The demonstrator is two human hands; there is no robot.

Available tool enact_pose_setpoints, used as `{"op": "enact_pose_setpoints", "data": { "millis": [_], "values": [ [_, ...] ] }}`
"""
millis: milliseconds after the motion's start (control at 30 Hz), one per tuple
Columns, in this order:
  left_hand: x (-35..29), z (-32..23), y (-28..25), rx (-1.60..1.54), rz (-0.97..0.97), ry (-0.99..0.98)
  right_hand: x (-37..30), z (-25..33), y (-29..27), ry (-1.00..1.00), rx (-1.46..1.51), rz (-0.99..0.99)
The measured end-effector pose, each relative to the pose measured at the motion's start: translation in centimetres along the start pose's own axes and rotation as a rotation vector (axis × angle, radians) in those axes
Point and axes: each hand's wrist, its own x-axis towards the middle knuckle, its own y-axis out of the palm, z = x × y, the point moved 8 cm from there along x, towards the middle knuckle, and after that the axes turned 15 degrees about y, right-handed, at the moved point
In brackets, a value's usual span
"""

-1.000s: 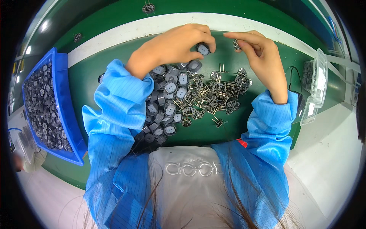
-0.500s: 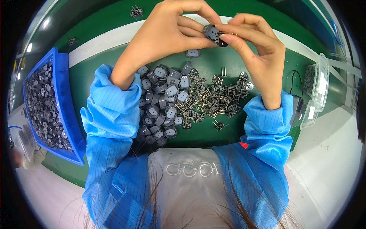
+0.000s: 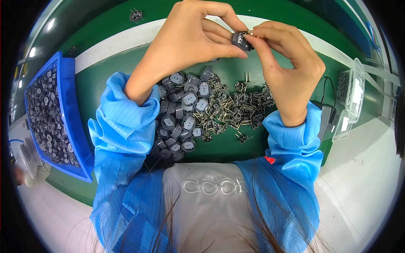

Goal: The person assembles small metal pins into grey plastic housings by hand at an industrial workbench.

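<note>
My left hand [image 3: 192, 38] is closed, with thumb and fingertips gripping a small dark grey plastic housing [image 3: 239, 40]. At the housing's right side, my right hand [image 3: 291, 59] pinches a small black part whose metal pins [image 3: 252, 34] stick out between the fingertips. The two parts meet, but my fingers hide how far one sits in the other. Below the hands lies a heap of grey plastic housings [image 3: 190, 99], many showing a pale face with small holes. Touching its right side is a pile of small black pieces with long metal pins [image 3: 236, 105].
A blue bin [image 3: 86, 147] full of small dark parts stands at the left of the green table [image 3: 219, 147]. Clear plastic boxes [image 3: 356, 92] and a black device with a cable [image 3: 327, 120] are at the right. One pinned piece [image 3: 136, 15] lies beyond the white strip [image 3: 114, 44].
The housing in my left hand has turned, so its pale holed face no longer shows. My right hand has shifted slightly right and down, its fingertips still at the parts.
</note>
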Motion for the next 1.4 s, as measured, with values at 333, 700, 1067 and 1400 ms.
{"op": "enact_pose_setpoints", "data": {
  "millis": [333,700,1067,1400],
  "values": [
    [0.2,0.0,0.1,-0.120,-0.130,0.048,0.3,-1.1,-0.3,0.177,0.178,0.039],
    [-0.3,1.9,0.0,-0.193,-0.173,-0.086,1.1,-1.3,0.8,0.110,0.161,0.207],
    [0.2,0.0,-0.4,-0.012,-0.141,0.097,-0.1,-4.2,2.7,0.424,0.519,0.294],
    [-2.2,10.0,-13.0,0.745,-0.315,-0.181,-3.3,-7.9,2.9,0.433,-0.347,0.660]
  ]
}}
